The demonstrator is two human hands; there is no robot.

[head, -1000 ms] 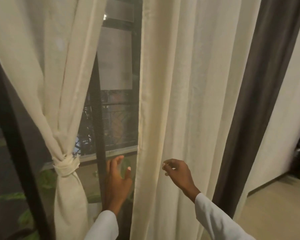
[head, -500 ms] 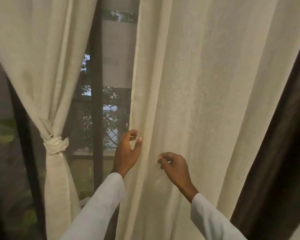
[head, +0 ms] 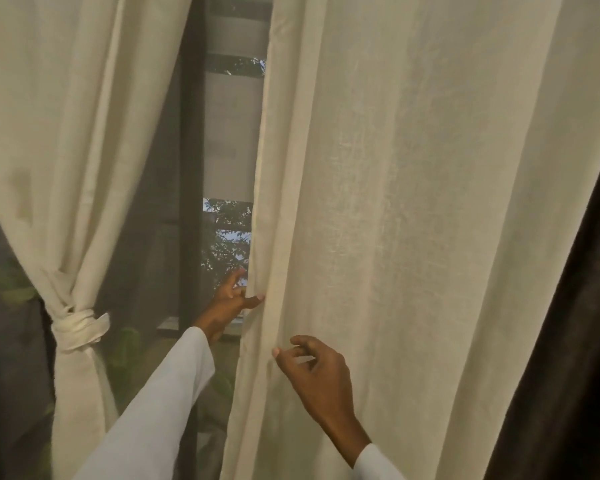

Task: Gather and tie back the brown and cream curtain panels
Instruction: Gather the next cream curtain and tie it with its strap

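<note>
Left hand (head: pixel 226 304) pinches cream curtain (head: pixel 413 237) edge; right hand (head: pixel 314 370) half-curled, loose — tied panel (head: pixel 73 237) left, brown curtain (head: pixel 568 358) right.

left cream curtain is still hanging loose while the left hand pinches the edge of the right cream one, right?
Not quite. The head view shows the left cream curtain already gathered and knotted with a tie. The rest holds: the left hand pinches the edge of the right cream curtain.

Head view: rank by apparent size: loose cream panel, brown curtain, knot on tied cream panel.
1. Loose cream panel, fills most of the frame.
2. Brown curtain, a strip cut off by the right edge, so its true extent is unknown.
3. Knot, smallest.
</note>
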